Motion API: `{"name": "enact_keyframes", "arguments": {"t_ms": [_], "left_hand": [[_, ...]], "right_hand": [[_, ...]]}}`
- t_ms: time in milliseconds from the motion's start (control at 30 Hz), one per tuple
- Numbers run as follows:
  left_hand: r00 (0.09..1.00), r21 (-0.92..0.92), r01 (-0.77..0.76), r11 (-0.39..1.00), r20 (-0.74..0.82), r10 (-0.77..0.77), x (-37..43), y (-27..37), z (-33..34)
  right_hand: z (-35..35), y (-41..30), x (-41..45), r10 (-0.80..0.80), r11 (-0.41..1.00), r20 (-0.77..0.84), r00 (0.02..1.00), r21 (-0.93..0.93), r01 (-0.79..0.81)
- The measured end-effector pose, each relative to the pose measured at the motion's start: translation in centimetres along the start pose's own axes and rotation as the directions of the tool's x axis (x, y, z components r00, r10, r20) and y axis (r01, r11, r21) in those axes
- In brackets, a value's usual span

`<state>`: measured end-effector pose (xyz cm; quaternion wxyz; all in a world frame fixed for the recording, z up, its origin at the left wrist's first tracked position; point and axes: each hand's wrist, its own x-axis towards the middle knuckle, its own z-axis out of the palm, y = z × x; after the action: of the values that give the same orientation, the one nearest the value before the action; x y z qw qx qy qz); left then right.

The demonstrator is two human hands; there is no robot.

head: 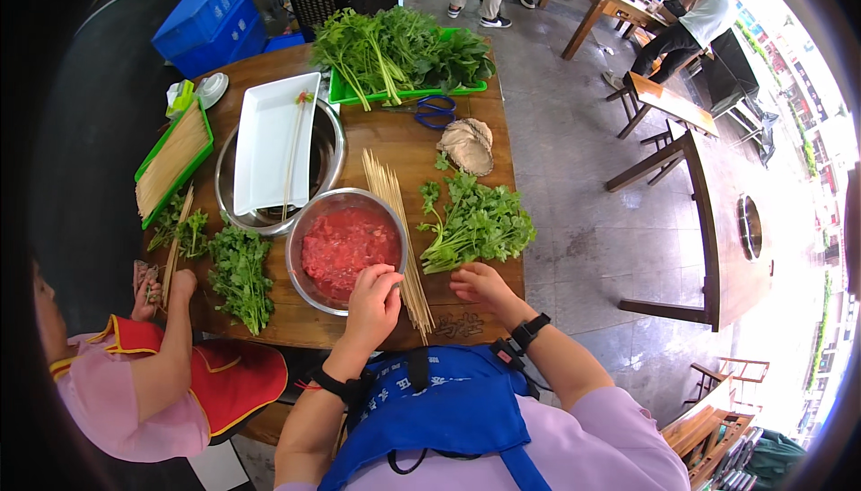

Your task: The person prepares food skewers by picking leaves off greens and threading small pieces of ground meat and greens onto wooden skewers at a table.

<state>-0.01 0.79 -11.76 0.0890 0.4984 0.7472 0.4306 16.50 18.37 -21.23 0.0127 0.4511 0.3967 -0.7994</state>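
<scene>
My left hand is at the right rim of a steel bowl of raw sliced red meat; its thumb and fingers are bent together, and whether they pinch something is unclear. My right hand touches or hovers at the stem ends of a bunch of leafy green herbs; its grip is hard to see. Between the hands lies a bundle of wooden skewers. Behind the meat bowl, a white rectangular tray rests across a larger steel basin, with skewers in the tray, one end bearing something red and green.
A co-worker at the left holds skewers. Nearby are more herbs and a green tray of skewers. At the back are a green tray of leafy greens, blue-handled scissors and a beige cloth-like item. Blue crates stand behind.
</scene>
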Motion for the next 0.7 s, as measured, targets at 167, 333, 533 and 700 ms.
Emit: {"name": "enact_keyframes", "arguments": {"t_ms": [167, 333, 533, 700], "left_hand": [[0.997, -0.053, 0.073, 0.996, -0.007, -0.073, -0.8, -0.6, 0.1], [0.996, -0.092, 0.09, 0.992, -0.001, -0.091, -0.4, 0.5, 0.2], [0.999, -0.094, 0.051, 0.994, 0.009, -0.05, -0.4, 1.4, -0.6], [0.997, -0.089, 0.056, 0.994, -0.046, -0.06, -1.1, 1.1, -1.1]], "right_hand": [[-0.3, -1.2, -1.8, -0.415, 0.775, 0.043, 0.909, -0.506, 0.379], [3.6, -6.2, -0.4, -0.817, -0.212, 0.483, 0.314, -0.759, 0.616], [5.8, -5.1, 3.0, -0.556, -0.522, 0.577, 0.598, -0.802, 0.289], [4.9, -4.7, 3.1, -0.423, -0.608, 0.611, 0.669, -0.739, 0.291]]}}
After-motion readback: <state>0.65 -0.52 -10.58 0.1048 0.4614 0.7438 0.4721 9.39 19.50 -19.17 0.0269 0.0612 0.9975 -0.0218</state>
